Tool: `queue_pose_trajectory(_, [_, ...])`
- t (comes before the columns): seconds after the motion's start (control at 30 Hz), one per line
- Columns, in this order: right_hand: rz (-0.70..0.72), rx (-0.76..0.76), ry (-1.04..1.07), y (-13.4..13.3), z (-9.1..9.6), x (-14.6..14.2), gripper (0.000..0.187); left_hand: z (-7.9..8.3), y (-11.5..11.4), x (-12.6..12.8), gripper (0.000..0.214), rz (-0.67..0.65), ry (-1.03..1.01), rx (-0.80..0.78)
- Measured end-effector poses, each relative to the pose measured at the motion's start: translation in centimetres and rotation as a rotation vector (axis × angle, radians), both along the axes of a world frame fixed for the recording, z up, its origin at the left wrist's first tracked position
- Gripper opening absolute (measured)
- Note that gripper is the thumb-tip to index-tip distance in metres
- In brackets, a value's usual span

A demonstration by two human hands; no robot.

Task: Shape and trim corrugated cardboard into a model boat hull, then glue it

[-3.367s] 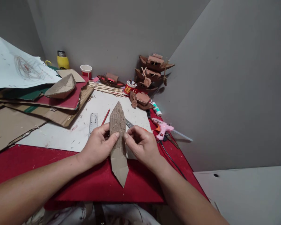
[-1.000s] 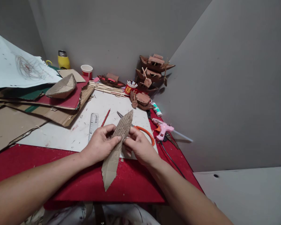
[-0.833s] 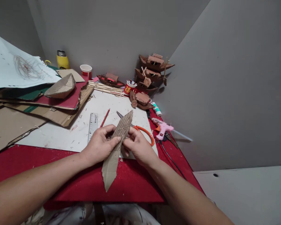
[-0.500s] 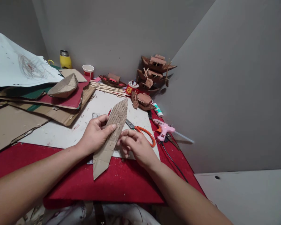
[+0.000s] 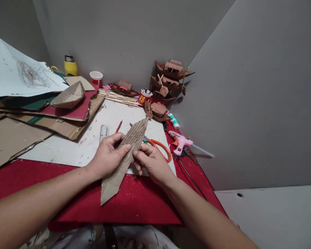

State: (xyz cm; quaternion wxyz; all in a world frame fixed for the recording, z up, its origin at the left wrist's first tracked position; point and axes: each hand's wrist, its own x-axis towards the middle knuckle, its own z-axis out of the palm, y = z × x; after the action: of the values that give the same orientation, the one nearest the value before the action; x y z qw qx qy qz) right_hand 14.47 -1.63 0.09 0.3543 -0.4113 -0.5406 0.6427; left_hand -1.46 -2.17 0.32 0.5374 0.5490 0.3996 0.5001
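Note:
A long pointed strip of brown corrugated cardboard [image 5: 111, 183] is held slanted above the red table [image 5: 145, 204], its far tip toward the upper right. My left hand [image 5: 107, 157] pinches it at the middle from the left, thumb on top. From the right, my right hand [image 5: 150, 162] grips the same spot with its fingers curled. Orange-handled scissors [image 5: 159, 148] lie on the white sheet [image 5: 67, 152] just behind my right hand.
A metal ruler [image 5: 103, 132] and red pencil [image 5: 118, 126] lie beyond my left hand. A pink glue gun [image 5: 180, 141] lies at the right. Cardboard boat models [image 5: 171, 74], a red cup [image 5: 144, 96] and sticks [image 5: 119, 98] stand at the back. Cardboard sheets [image 5: 41, 117] pile at the left.
The cardboard strip has tilted from upright to slanting, near end swinging left. Both hands kept their grip and shifted slightly along it.

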Motion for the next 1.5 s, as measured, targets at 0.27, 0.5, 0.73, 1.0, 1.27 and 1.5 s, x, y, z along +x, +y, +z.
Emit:
queue_pose_trajectory(0.27, [0.071,-0.109,0.086,-0.6,0.0,-0.9,0.026,0.4,-0.3,0.2,0.009,0.087,0.165,0.133])
queue_pose_trajectory(0.5, [0.055,-0.034,0.004,-0.8,0.5,-0.9,0.015,1.0,0.2,-0.4,0.015,0.085,0.052,0.056])
queue_pose_trajectory(0.73, [-0.218,0.157,0.002,0.2,0.5,0.2,0.018,0.7,0.5,-0.4,0.017,-0.065,-0.096,-0.126])
queue_pose_trajectory(1.0, [-0.299,0.165,0.013,0.7,-0.1,0.6,0.026,0.9,-0.1,-0.1,0.017,-0.241,-0.073,-0.176])
queue_pose_trajectory(1.27, [-0.283,0.235,-0.017,0.4,0.0,0.7,0.030,0.4,-0.1,-0.3,0.018,-0.006,0.381,0.197])
queue_pose_trajectory(1.5, [-0.228,0.540,-0.209,-0.5,0.8,0.0,0.032,0.3,-0.3,-0.5,0.017,0.153,0.712,0.507])
